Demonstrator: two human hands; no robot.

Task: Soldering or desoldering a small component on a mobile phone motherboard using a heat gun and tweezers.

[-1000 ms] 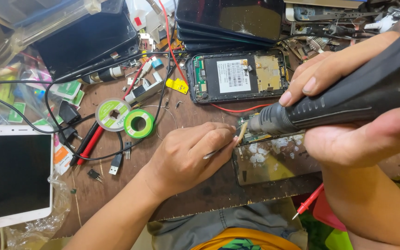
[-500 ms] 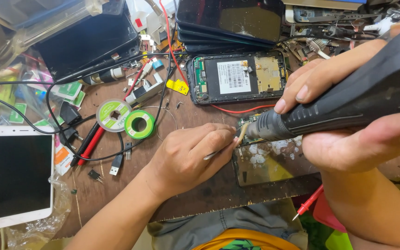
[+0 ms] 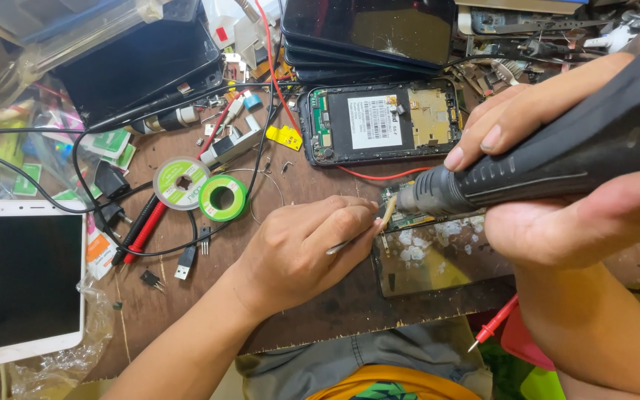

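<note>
At the tabletop's near edge, your left hand (image 3: 301, 252) pinches thin metal tweezers (image 3: 350, 241) against the small green circuit board (image 3: 409, 215). Your right hand (image 3: 557, 185) grips the black hot-air handpiece (image 3: 557, 159), nozzle on it: work underway, opened black phone (image 3: 379, 122) unassembled beyond.

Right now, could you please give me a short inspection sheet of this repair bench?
Surface: brown wooden bench, worn, crowded.
Job's things: small circuit board under the nozzle of a black hot-air tool; tweezers at its edge.
Clutter: opened phone, white phone, two solder spools, stacked dark screens.
Grippers: left hand pinches the tweezers; right hand grips the tool.
Cables: black leads, red wire, red probe.
Surroundings: the person's lap below the edge.
</note>
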